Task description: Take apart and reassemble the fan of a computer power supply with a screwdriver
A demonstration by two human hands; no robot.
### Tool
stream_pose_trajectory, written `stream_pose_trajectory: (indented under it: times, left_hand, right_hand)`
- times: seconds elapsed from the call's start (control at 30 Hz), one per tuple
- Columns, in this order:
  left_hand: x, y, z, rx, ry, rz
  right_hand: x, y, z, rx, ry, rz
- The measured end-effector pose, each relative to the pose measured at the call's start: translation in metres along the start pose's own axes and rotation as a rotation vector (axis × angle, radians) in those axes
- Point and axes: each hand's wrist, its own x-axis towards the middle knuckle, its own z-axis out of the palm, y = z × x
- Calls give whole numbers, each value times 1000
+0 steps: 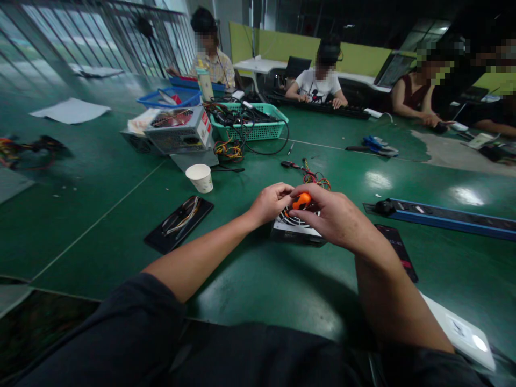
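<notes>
A computer power supply (300,236) with a round fan grille lies on the green table in front of me. Over its top, my right hand (332,215) grips the orange and black handle of a screwdriver (301,201); the shaft and tip are hidden. My left hand (272,203) rests at the left edge of the power supply, its fingers closed close to the screwdriver. What those fingers pinch, if anything, is hidden. Behind the power supply spreads its bundle of coloured cables (316,178).
A paper cup (200,178) and a black phone-like slab with glasses (179,223) lie left. Another power supply (179,131) and a teal basket of cables (258,128) stand behind. Rightward are a blue power strip (451,215), a phone (397,250) and gloves (379,145). Several people sit opposite.
</notes>
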Motion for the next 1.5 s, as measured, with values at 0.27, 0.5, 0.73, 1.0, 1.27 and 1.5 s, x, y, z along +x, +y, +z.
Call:
stream_pose_trajectory:
  times: [0.27, 0.5, 0.73, 1.0, 1.27, 1.5]
  left_hand:
    - [1, 0, 2, -39, 21, -16]
    - [2, -14, 7, -120, 36, -73]
    - [2, -17, 9, -125, 48, -82]
    - [2, -11, 7, -134, 37, -95]
    - [1, -14, 8, -125, 32, -82]
    - [1, -16, 9, -122, 43, -69]
  right_hand:
    - [3, 3, 4, 54, 116, 34]
    - [8, 46, -12, 278, 514, 236]
    - [7, 87, -27, -111, 636, 257]
    - [13, 96, -12, -90, 550, 253]
    - [14, 104, -11, -68, 538, 262]
    - [14, 102, -8, -59, 443, 268]
